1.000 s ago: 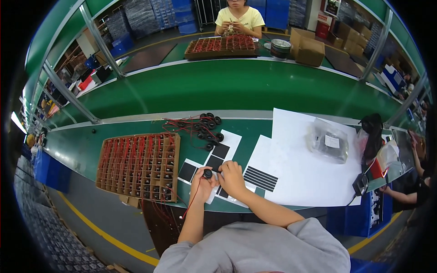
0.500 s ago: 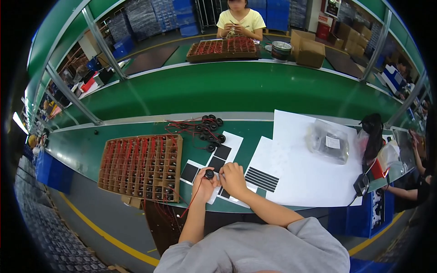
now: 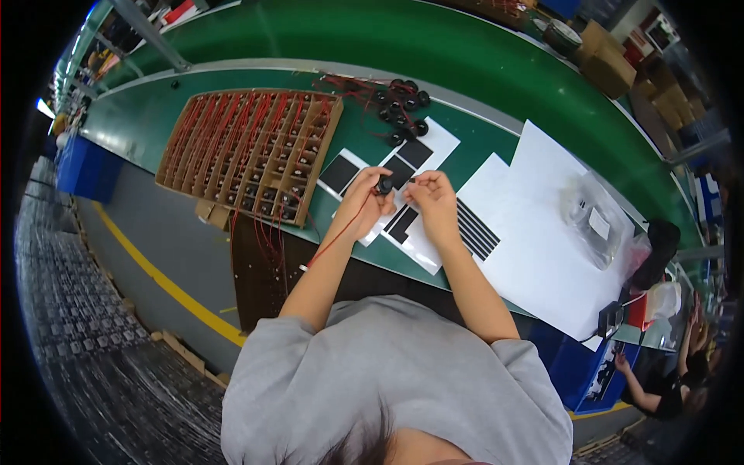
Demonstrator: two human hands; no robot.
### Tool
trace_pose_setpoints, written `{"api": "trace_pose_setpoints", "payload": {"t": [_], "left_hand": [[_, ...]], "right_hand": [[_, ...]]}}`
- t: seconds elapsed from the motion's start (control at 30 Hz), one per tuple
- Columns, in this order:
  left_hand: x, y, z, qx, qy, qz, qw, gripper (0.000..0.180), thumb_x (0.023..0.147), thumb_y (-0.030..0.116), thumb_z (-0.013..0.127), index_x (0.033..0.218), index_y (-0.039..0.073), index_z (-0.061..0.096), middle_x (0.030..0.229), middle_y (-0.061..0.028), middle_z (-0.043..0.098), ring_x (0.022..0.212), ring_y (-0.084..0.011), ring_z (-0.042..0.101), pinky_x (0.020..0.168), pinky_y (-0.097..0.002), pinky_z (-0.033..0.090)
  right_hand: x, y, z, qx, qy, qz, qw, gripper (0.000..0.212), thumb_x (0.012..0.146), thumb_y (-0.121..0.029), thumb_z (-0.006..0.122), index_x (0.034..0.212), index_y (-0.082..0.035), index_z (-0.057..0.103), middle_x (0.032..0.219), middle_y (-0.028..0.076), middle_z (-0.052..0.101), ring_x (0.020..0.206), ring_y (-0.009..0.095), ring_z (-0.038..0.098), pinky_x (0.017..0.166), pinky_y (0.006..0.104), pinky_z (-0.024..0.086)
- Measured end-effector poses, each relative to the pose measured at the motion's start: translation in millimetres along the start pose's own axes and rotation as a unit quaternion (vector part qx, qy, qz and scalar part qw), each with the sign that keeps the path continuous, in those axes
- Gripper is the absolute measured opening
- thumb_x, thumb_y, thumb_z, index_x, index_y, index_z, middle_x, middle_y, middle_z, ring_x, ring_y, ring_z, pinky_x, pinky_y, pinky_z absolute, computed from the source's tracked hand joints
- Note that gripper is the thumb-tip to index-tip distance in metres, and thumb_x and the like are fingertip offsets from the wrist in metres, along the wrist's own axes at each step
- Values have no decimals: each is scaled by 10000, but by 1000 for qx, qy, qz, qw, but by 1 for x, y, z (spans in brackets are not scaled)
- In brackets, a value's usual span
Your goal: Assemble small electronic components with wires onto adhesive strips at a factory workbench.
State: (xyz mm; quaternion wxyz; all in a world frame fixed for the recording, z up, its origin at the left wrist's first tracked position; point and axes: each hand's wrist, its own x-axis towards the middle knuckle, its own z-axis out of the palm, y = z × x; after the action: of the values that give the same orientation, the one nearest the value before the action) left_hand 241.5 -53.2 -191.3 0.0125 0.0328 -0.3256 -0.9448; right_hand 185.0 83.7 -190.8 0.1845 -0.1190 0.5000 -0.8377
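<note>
My left hand (image 3: 364,208) is closed around a small black round part (image 3: 384,184) with a red wire, which trails down along my forearm to a white connector (image 3: 303,267). Just to its right, my right hand (image 3: 435,203) pinches a small dark piece (image 3: 411,181), too small to name exactly. The two hands are slightly apart. Beneath them lie white sheets bearing black stickers: a large square (image 3: 415,155) beyond my hands, a partly used sheet (image 3: 418,240) under my right wrist, and black strips (image 3: 479,231) to the right.
A cardboard tray with dividers (image 3: 165,174), full of red-wired black parts, stands left. More black round parts (image 3: 399,101) are heaped beyond my hands. On the right, a large white sheet (image 3: 535,225) carries a clear plastic bag (image 3: 597,221). Another person's arm (image 3: 637,387) shows at far right.
My view has tilted and turned, shifting the whole bench in the picture. My right hand has moved off the left, and a small dark piece now shows at its fingertips.
</note>
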Motion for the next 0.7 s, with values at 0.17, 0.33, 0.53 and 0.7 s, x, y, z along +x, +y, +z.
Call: {"api": "trace_pose_setpoints", "payload": {"t": [0.17, 0.33, 0.53, 0.7], "left_hand": [[-8, -2, 0, 1, -7, 10, 1000, 213, 874, 173, 389, 1009, 23, 458, 676, -108, 492, 528, -168, 453, 560, -295, 375], [-9, -2, 1, -10, -5, -13, 1000, 224, 879, 165, 382, 1018, 10, 462, 700, -95, 489, 580, -166, 475, 551, -291, 383], [-7, -1, -4, -2, -11, 5, 1000, 226, 884, 153, 378, 1023, -6, 460, 724, -74, 471, 640, -165, 501, 533, -266, 388], [-8, 0, 9, 20, 36, -6, 999, 221, 871, 147, 416, 1047, 17, 443, 794, -123, 535, 619, -172, 518, 590, -280, 437]], "right_hand": [[-8, -3, 2, 25, 12, 31, 999, 153, 773, 39, 533, 891, -3, 445, 788, 74, 541, 694, 142, 559, 649, 240, 458], [-14, -1, -1, 46, -18, 86, 995, 114, 771, 24, 551, 868, 17, 490, 783, 85, 558, 691, 146, 557, 663, 243, 458], [-15, -2, 3, 32, -40, 90, 995, 84, 776, 11, 551, 844, 11, 502, 803, 91, 563, 697, 136, 540, 661, 245, 438], [-15, -3, 1, 38, -43, 93, 994, 93, 791, -23, 545, 874, 15, 526, 815, 76, 568, 699, 119, 513, 638, 228, 398]]}}
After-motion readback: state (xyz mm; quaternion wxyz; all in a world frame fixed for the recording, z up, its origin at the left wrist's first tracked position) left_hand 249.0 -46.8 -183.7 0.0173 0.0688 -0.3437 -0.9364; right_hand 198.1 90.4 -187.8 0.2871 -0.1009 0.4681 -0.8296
